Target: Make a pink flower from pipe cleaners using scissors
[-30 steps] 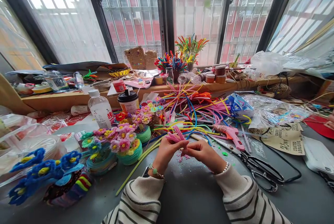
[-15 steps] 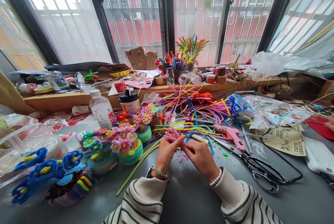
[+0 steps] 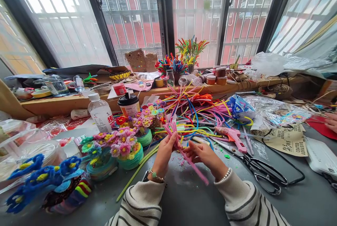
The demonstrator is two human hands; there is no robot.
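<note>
A bundle of fuzzy pink pipe cleaners (image 3: pixel 171 127) is pinched between the thumb and fingers of my left hand (image 3: pixel 163 151). Its upper ends fan out above the fingertips. One pink length (image 3: pixel 197 173) slants down from the bundle toward me and to the right, its free end over the grey table. My right hand (image 3: pixel 204 155) is close beside, fingers curled with the tips at this pink length near the bundle; their exact grip is partly hidden. Small pink scraps lie on the table beneath my hands.
Potted pipe-cleaner flowers (image 3: pixel 126 145) and blue ones (image 3: pixel 42 176) stand left. Behind my hands is a heap of coloured pipe cleaners (image 3: pixel 207 103). At right lie a pink glue gun (image 3: pixel 234 138), black-handled scissors (image 3: pixel 263 169) and abrasive paper (image 3: pixel 284 141). Another person's hand (image 3: pixel 332 122) shows at the right edge.
My left hand has tilted upright with the pink bundle. My right hand has drawn slightly away to the right, and a long pink length now sticks out toward me.
</note>
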